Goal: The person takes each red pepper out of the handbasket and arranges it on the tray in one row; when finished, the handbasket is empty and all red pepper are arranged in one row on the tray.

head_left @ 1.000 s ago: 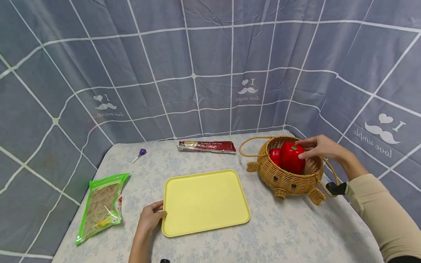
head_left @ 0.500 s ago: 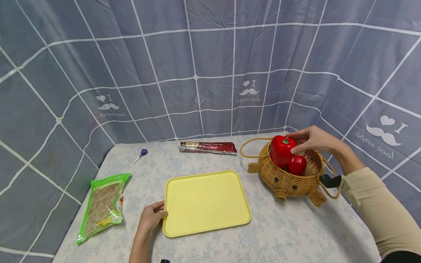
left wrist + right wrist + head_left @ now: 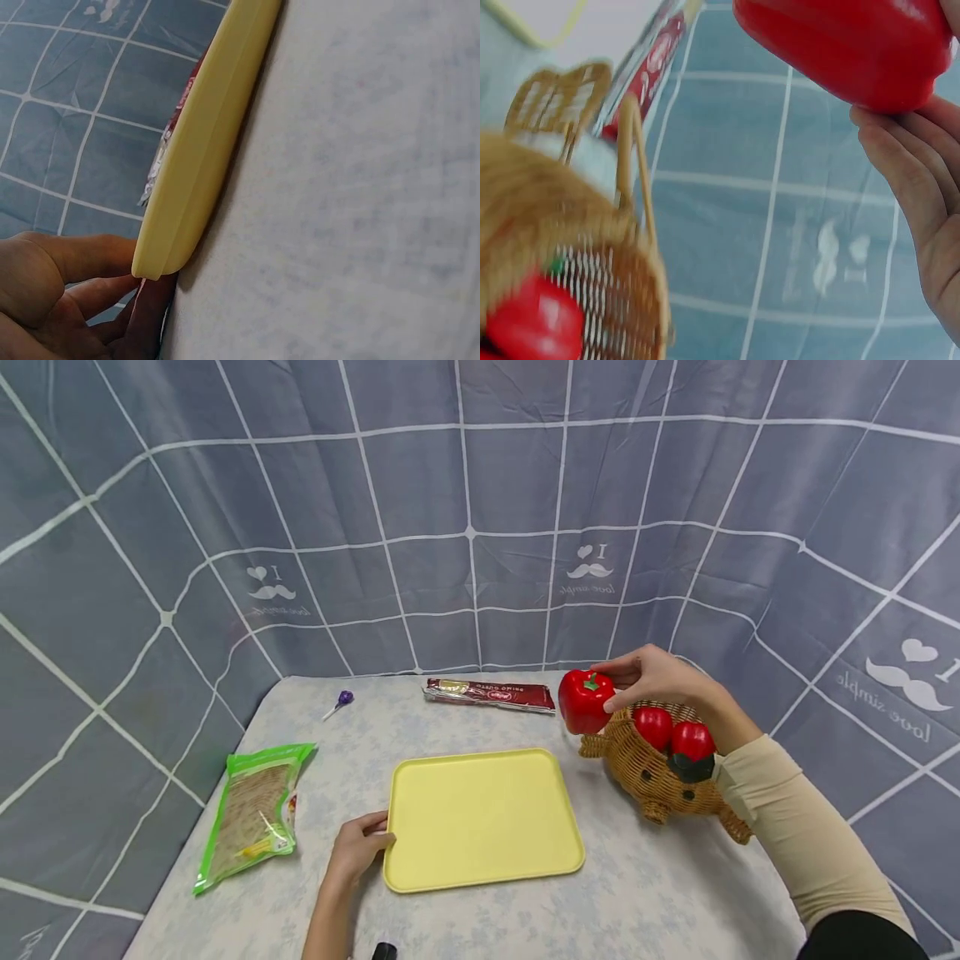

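My right hand [image 3: 652,681] grips a glossy red bell pepper [image 3: 583,703] by its side, with thumb and fingers around it. The pepper hangs in the air, left of the wicker basket's opening. That animal-shaped wicker basket [image 3: 637,768] holds two rounded red pieces, one of them a red fruit or vegetable [image 3: 652,727]; their kind is unclear. My left hand [image 3: 356,850] holds the left edge of a yellow tray [image 3: 487,822] between thumb and fingers. In the left wrist view the tray's rim [image 3: 202,150] sits between them. The right wrist view shows the pepper [image 3: 855,45] against my fingertips.
A dark red foil packet [image 3: 491,695] lies behind the tray. A purple lollipop [image 3: 344,698] is at the back left. Nearer, a green-edged clear bag [image 3: 255,814] of brown food lies on the left. Grey-blue checked curtains [image 3: 510,568] enclose the table.
My right hand has lifted the bell pepper out of the basket and carried it left. The red pieces inside are now more exposed. My left hand stays at the tray's edge.
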`<action>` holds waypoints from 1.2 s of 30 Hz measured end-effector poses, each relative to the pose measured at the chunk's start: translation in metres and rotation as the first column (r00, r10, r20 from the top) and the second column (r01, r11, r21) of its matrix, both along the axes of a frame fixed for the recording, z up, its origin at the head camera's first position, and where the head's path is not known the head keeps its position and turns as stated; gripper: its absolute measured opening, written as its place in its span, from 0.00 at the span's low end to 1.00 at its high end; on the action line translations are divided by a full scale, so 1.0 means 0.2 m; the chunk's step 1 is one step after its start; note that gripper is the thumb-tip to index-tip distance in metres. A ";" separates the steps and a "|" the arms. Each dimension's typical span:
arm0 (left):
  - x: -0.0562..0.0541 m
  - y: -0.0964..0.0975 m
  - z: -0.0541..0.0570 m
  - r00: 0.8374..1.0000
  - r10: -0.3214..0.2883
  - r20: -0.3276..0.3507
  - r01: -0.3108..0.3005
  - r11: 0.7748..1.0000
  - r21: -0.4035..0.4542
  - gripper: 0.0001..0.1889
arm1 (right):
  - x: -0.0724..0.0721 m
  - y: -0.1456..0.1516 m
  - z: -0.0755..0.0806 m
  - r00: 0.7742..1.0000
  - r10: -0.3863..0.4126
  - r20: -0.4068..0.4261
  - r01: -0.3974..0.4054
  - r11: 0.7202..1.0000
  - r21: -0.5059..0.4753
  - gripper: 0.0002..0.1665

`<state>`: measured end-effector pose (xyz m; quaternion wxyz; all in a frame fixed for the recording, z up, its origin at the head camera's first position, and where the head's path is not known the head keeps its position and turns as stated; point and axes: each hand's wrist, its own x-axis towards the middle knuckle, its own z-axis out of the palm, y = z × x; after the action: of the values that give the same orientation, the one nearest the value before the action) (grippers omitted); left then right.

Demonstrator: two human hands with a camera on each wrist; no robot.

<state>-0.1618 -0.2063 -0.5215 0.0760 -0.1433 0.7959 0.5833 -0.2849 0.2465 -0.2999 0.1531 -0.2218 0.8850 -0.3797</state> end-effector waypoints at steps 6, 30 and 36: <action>-0.01 0.06 0.00 1.000 -0.017 -0.014 0.017 1.000 0.004 0.24 | -0.01 -0.11 -0.06 0.999 0.043 0.023 -0.042 0.998 -0.037 0.42; 0.02 0.01 -0.02 0.999 0.032 0.032 -0.033 0.998 0.044 0.26 | -0.07 -0.87 -0.44 0.992 0.091 -0.087 -0.094 0.995 -0.040 0.41; 0.02 0.00 -0.01 1.000 0.029 -0.008 -0.029 0.999 0.038 0.25 | -0.07 -1.05 -0.54 0.981 0.114 -0.155 -0.120 0.992 -0.030 0.42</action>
<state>-0.1583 -0.2070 -0.5228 0.0669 -0.1509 0.7829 0.5998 -0.2989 0.0358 -0.4077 0.1025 -0.3050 0.8720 -0.3690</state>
